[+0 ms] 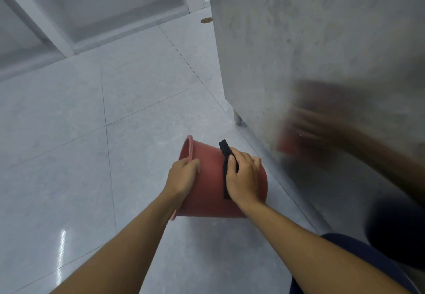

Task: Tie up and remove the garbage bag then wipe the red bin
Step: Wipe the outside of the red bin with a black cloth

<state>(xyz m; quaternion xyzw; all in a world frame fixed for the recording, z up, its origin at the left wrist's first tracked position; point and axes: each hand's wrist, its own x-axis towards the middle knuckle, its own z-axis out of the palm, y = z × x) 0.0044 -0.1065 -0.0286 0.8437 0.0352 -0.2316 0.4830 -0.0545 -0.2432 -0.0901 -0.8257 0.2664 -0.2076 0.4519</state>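
The red bin [208,185] is tipped on its side above the floor, its open mouth turned to the left and away from me. My left hand [182,177] grips the rim, fingers curled over the edge. My right hand [243,176] presses a black cloth [226,155] against the bin's outer wall, fingers bent round the cloth. One end of the cloth sticks up past my fingers, the other hangs down below my palm. No garbage bag is in view.
Pale glossy floor tiles [92,144] spread to the left. A shiny metal cabinet side [299,52] on short feet stands close on the right and mirrors my hand and the bin. A dark round shape [395,231] sits at the lower right.
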